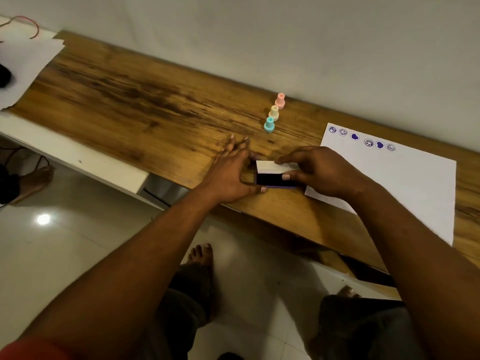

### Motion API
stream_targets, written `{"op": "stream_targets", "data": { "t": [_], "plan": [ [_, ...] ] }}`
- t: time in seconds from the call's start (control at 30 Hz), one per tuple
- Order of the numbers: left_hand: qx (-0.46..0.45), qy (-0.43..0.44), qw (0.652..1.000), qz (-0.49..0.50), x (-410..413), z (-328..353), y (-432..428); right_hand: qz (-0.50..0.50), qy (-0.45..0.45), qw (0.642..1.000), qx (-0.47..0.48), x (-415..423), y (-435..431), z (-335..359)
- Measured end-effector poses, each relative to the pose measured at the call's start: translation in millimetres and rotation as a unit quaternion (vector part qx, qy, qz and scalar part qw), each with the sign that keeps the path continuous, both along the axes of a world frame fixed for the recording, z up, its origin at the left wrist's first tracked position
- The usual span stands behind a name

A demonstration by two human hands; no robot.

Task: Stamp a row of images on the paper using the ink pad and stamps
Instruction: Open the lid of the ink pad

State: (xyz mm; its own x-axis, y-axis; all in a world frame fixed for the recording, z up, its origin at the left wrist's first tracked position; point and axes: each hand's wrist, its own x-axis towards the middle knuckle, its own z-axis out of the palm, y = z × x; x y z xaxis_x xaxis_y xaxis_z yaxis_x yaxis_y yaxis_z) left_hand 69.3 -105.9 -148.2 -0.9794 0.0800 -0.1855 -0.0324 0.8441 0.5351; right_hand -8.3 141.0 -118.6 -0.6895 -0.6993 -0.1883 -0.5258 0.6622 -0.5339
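Observation:
The ink pad lies on the wooden table near its front edge, its white lid raised over the dark pad. My right hand pinches the lid and case between thumb and fingers. My left hand steadies the case from the left, thumb at its front corner, the other fingers spread out straight. Three small stamps stand in a line behind: teal, yellow and pink. The white paper to the right carries a row of several blue stamped images along its far edge.
A wall runs just behind the table. At the far left lie loose white sheets with a red wire and a dark object. Below the table's edge are the tiled floor and bare feet.

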Motion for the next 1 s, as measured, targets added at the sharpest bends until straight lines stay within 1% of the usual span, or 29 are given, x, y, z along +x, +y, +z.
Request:
{"op": "stream_targets", "data": {
  "t": [0.13, 0.43, 0.53, 0.67, 0.83, 1.0],
  "plan": [
    [-0.007, -0.010, 1.000, -0.008, 1, 1, -2, -0.039, -0.031, 0.997, -0.051, 1, -1, 3],
    [-0.017, -0.023, 1.000, -0.005, 2, 4, 0, -0.104, 0.001, 0.992, -0.068, -4, -4, -8],
    [-0.016, -0.021, 1.000, -0.005, 2, 3, -1, -0.130, 0.007, 0.987, -0.090, -8, -7, -13],
    [-0.013, -0.017, 1.000, -0.004, 2, 5, -2, -0.171, -0.007, 0.977, -0.124, -14, -12, -22],
    [-0.007, 0.004, 1.000, 0.004, 3, 7, -2, -0.191, -0.012, 0.972, -0.137, -18, -18, -29],
    [-0.027, 0.017, 0.999, -0.004, 1, 8, -6, -0.195, -0.005, 0.973, -0.125, -22, -21, -32]
  ]
}}
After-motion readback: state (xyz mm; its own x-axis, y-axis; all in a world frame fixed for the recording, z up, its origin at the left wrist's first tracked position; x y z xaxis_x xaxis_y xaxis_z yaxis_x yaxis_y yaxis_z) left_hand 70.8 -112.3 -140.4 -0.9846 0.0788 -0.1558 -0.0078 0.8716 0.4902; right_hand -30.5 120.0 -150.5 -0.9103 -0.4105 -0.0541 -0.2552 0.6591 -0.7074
